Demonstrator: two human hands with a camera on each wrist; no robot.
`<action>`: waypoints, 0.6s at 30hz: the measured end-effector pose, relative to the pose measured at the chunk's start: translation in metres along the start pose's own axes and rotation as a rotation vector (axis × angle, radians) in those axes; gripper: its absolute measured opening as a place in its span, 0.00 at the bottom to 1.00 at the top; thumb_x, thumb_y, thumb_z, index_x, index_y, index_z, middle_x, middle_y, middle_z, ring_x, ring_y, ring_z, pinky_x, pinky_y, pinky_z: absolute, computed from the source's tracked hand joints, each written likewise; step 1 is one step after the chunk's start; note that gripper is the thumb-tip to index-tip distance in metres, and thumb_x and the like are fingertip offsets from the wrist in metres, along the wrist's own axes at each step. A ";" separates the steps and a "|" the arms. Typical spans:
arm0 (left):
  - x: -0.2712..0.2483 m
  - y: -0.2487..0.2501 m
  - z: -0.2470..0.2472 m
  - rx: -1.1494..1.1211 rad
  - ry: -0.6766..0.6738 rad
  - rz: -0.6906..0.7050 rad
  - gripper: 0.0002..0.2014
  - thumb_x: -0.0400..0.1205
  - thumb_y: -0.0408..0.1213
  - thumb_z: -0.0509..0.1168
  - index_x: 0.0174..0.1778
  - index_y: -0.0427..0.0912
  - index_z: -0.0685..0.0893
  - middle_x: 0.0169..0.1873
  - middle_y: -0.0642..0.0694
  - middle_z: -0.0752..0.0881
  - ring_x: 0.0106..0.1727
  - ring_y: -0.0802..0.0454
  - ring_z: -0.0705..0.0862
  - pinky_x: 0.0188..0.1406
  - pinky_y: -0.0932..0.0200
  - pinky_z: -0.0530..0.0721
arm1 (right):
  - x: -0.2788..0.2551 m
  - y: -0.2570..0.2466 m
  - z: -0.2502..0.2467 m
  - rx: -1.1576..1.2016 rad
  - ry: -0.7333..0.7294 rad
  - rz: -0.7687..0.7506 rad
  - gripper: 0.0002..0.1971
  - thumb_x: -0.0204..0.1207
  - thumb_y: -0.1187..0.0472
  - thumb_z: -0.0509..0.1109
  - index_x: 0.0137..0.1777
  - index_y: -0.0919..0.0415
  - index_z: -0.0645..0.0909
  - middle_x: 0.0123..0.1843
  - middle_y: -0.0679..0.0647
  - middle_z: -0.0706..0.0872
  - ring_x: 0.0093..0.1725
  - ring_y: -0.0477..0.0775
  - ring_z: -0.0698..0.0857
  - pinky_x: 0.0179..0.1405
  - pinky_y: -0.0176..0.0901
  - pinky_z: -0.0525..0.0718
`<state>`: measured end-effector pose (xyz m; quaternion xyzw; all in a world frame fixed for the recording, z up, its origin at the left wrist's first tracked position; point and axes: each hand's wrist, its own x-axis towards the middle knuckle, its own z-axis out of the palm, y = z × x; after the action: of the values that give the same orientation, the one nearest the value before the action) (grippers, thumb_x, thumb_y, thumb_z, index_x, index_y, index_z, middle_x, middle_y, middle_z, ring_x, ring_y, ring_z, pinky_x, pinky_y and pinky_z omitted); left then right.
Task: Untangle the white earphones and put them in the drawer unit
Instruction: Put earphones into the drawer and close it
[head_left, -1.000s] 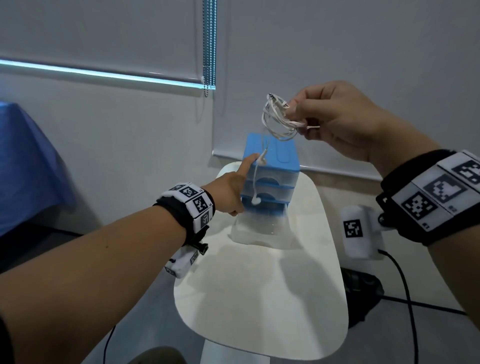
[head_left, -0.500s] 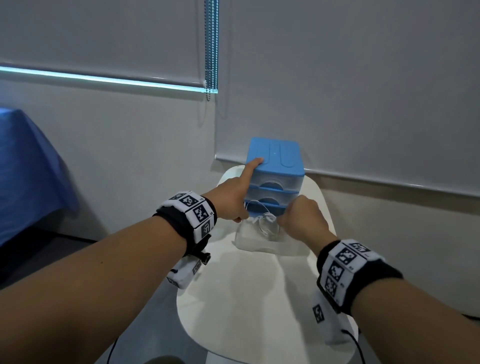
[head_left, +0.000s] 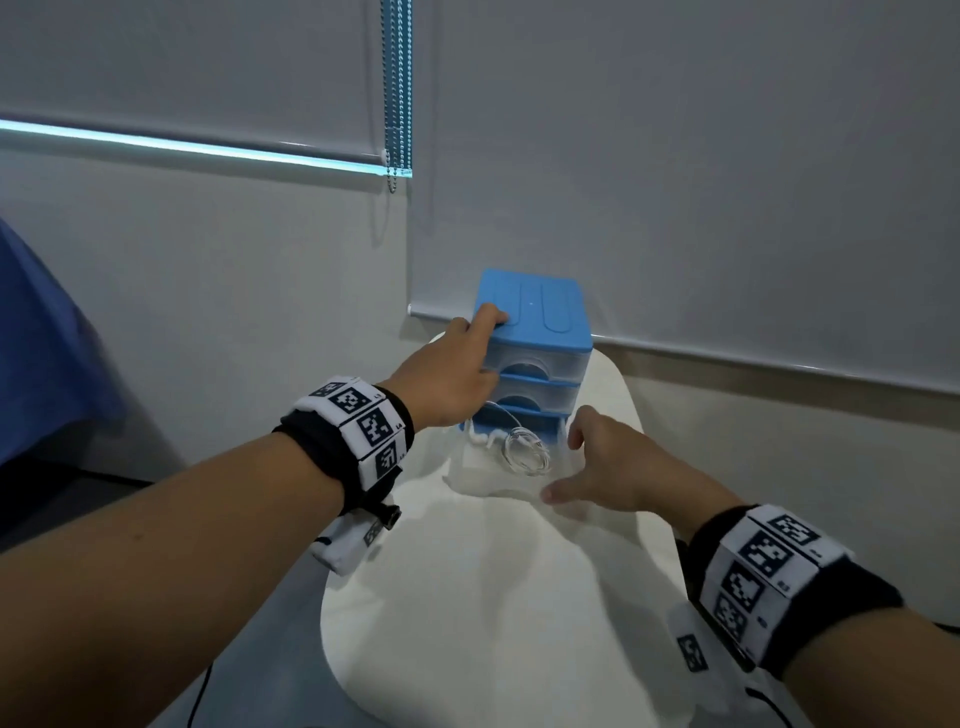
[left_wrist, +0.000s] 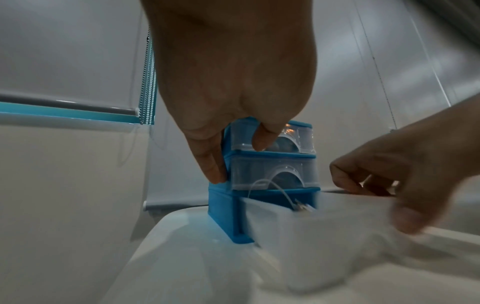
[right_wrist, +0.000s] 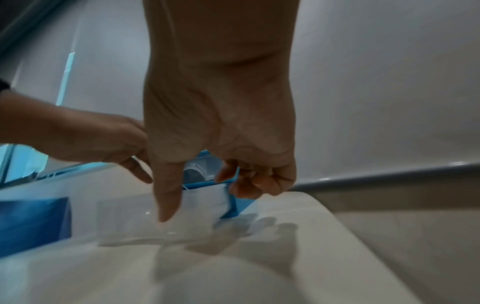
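Observation:
A blue drawer unit (head_left: 535, 322) with clear drawers stands at the far end of a small white table (head_left: 493, 597). Its bottom drawer (head_left: 483, 480) is pulled out, and the white earphones (head_left: 524, 449) lie coiled inside it. One wire loop (left_wrist: 262, 183) arches up in front of the middle drawer. My left hand (head_left: 467, 364) presses on the unit's top left corner, with its index finger on top and its thumb (left_wrist: 210, 164) down the side. My right hand (head_left: 563, 465) holds nothing. Its thumb (right_wrist: 166, 205) is at the drawer's clear front and its other fingers are loosely curled beside the unit (right_wrist: 244, 203).
The unit stands close to the wall and a lowered roller blind, whose bead chain (head_left: 397, 104) hangs to the left. A blue cloth (head_left: 41, 338) covers something at far left. The table's rounded edges drop off on both sides, with the floor below.
My right hand brought the coiled earphones down from above the unit into the open bottom drawer, let go of them, and drew back to the drawer's front. My left hand stayed on the unit.

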<state>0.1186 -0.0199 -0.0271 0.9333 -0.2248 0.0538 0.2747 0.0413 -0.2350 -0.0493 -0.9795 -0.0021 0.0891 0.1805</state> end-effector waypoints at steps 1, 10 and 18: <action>-0.001 0.000 0.001 0.005 0.001 0.003 0.28 0.87 0.36 0.59 0.81 0.59 0.59 0.73 0.44 0.73 0.45 0.48 0.83 0.38 0.53 0.79 | 0.005 0.000 0.000 0.042 0.029 0.040 0.34 0.65 0.43 0.87 0.60 0.53 0.69 0.51 0.45 0.77 0.46 0.47 0.77 0.35 0.40 0.71; -0.003 -0.001 0.004 -0.024 0.023 -0.025 0.28 0.86 0.35 0.58 0.80 0.60 0.59 0.72 0.46 0.76 0.51 0.46 0.81 0.44 0.48 0.81 | 0.057 -0.005 -0.005 0.412 0.164 0.142 0.38 0.63 0.52 0.88 0.73 0.56 0.78 0.62 0.54 0.88 0.60 0.58 0.87 0.63 0.57 0.88; -0.006 0.002 0.004 -0.026 0.039 -0.018 0.28 0.87 0.35 0.57 0.81 0.59 0.59 0.75 0.45 0.74 0.58 0.43 0.81 0.55 0.41 0.85 | 0.041 -0.015 -0.026 0.556 0.348 -0.109 0.56 0.72 0.67 0.83 0.89 0.40 0.47 0.62 0.45 0.82 0.55 0.47 0.85 0.54 0.47 0.84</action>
<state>0.1120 -0.0211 -0.0315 0.9304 -0.2114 0.0665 0.2918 0.0869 -0.2287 -0.0277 -0.8918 0.0009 -0.0920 0.4429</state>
